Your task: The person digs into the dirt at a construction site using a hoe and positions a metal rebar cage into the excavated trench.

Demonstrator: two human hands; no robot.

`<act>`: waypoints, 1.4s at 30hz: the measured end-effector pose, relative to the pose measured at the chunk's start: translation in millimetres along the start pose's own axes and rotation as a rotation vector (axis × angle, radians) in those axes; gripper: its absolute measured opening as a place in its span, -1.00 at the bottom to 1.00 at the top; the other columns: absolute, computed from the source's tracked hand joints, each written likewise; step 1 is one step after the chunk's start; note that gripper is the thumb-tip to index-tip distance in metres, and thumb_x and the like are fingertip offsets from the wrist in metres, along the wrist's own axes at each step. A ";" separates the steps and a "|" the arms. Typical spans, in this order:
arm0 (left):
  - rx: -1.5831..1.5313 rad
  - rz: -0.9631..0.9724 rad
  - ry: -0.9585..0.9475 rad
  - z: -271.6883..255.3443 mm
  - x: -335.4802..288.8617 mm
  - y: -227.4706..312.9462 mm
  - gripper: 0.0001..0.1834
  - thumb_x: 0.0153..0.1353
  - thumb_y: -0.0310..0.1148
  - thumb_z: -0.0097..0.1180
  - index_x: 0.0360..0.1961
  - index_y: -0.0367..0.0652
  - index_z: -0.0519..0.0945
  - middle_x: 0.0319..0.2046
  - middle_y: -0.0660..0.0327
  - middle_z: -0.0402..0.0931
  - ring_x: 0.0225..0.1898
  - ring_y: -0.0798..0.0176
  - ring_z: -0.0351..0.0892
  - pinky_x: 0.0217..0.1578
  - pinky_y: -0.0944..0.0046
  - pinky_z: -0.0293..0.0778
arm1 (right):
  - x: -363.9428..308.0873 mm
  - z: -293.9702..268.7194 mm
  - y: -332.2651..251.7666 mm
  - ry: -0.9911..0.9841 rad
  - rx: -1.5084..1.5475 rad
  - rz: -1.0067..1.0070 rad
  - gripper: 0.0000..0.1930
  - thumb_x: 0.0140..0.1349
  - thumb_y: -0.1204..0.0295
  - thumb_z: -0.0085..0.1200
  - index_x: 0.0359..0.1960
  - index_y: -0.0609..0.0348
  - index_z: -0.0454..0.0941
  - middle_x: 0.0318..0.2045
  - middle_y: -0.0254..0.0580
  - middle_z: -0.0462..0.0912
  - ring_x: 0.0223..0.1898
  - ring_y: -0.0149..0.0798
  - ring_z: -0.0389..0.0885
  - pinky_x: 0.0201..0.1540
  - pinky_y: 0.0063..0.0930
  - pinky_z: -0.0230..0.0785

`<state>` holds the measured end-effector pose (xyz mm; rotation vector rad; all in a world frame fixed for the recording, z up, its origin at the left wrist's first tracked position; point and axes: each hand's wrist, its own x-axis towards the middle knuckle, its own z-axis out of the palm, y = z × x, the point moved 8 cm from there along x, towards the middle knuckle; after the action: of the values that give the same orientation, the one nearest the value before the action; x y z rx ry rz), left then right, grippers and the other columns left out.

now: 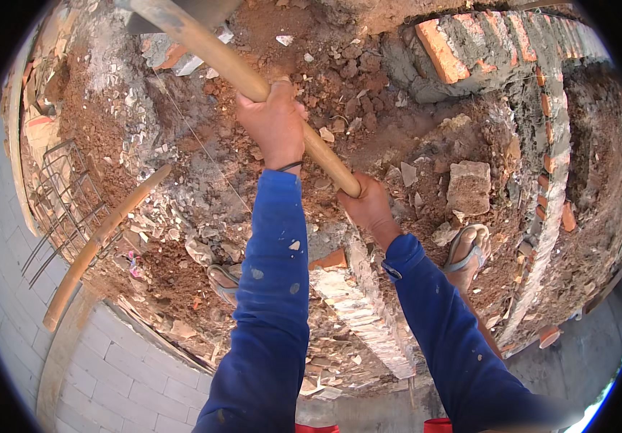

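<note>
Both of my hands are wrapped round the long wooden handle of a hoe (213,52), which slants from the upper left down to the middle. My left hand (276,126) grips it partway along, and my right hand (370,208) is closed near its lower end. Part of the hoe's grey metal blade (203,9) shows at the top edge, the rest cut off by the frame. Under the handle lies loose reddish soil (347,86) mixed with stones and broken brick.
A low brick wall (462,47) with wet mortar curves along the upper right. Beside my sandalled right foot (467,249) sits a rough block (469,187). To the left are a bent steel rebar cage (73,184), another wooden handle (109,227) and a thin string (195,133). Grey paving (138,368) borders the lower left.
</note>
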<state>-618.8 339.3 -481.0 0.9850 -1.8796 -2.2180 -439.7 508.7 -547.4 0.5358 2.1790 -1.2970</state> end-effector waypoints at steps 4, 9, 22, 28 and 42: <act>0.058 -0.408 -0.010 -19.1 -40.0 -103.1 -0.75 0.20 -0.54 0.17 -0.17 -0.18 0.36 -0.54 0.23 0.41 -0.69 0.31 0.44 -0.68 0.23 0.46 | -93.7 -24.3 32.9 -0.013 -0.237 0.231 -0.69 0.18 0.28 0.27 -0.16 0.24 0.61 -0.47 0.15 0.68 -0.37 0.15 0.73 -0.28 -0.08 0.52; -0.044 -0.481 0.048 -71.5 -165.8 -24.2 -0.66 0.20 -0.58 0.23 -0.11 -0.12 0.34 -0.50 0.23 0.43 -0.64 0.31 0.48 -0.63 0.27 0.47 | -212.8 -27.4 26.9 -0.107 -0.257 0.203 -0.72 0.12 0.30 0.33 -0.22 0.19 0.62 -0.48 0.15 0.68 -0.36 0.19 0.73 -0.22 -0.05 0.55; 0.247 -0.449 0.031 -34.6 -31.4 -129.0 -0.71 0.18 -0.55 0.21 -0.21 -0.19 0.32 -0.55 0.24 0.40 -0.72 0.32 0.42 -0.72 0.25 0.40 | -85.8 12.2 54.5 -0.022 -0.146 0.259 -0.60 0.18 0.24 0.24 0.00 0.17 0.59 -0.30 0.22 0.72 -0.22 0.25 0.72 -0.13 0.06 0.54; 0.007 -0.504 0.035 -66.9 -175.9 -51.1 -0.63 0.19 -0.57 0.22 -0.05 -0.22 0.34 -0.52 0.21 0.45 -0.68 0.31 0.47 -0.67 0.25 0.48 | -223.3 -32.0 37.8 -0.093 -0.253 0.216 -0.71 0.15 0.24 0.30 -0.27 0.19 0.58 -0.45 0.18 0.69 -0.37 0.24 0.71 -0.29 0.06 0.52; 0.386 -0.609 0.012 -9.8 -56.6 -133.1 -0.85 0.16 -0.53 0.19 -0.35 -0.23 0.42 -0.61 0.22 0.40 -0.74 0.26 0.40 -0.70 0.21 0.42 | -118.7 -39.2 8.0 -0.171 -0.032 0.284 -0.54 0.38 0.04 0.16 -0.19 0.30 0.46 -0.46 0.16 0.63 -0.38 0.21 0.68 -0.33 0.00 0.44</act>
<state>-523.7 389.1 -578.4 1.8403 -2.2871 -2.1233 -353.0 540.0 -462.7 0.6678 1.9017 -1.1106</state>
